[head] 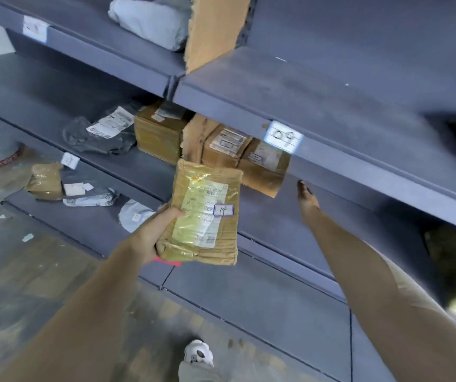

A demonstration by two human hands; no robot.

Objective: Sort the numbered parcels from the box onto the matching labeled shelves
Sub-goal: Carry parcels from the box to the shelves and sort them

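My left hand [152, 232] grips a flat brown cardboard parcel [207, 216] by its lower left edge; a small label on its front reads 14. My right hand [307, 201] reaches forward under the shelf whose edge carries the label 09 [283, 137], fingers straight and holding nothing. That grey shelf [331, 114] is bare on top. Below it, several brown boxes [229, 150] stand on the shelf just beyond the parcel.
A cardboard divider [216, 28] stands on the upper shelf beside a pale bag [152, 20]. A grey bag [102, 133] and brown box [158, 130] lie on the middle shelf, small parcels [47, 180] on the lower one. My shoe [198, 352] is on the floor.
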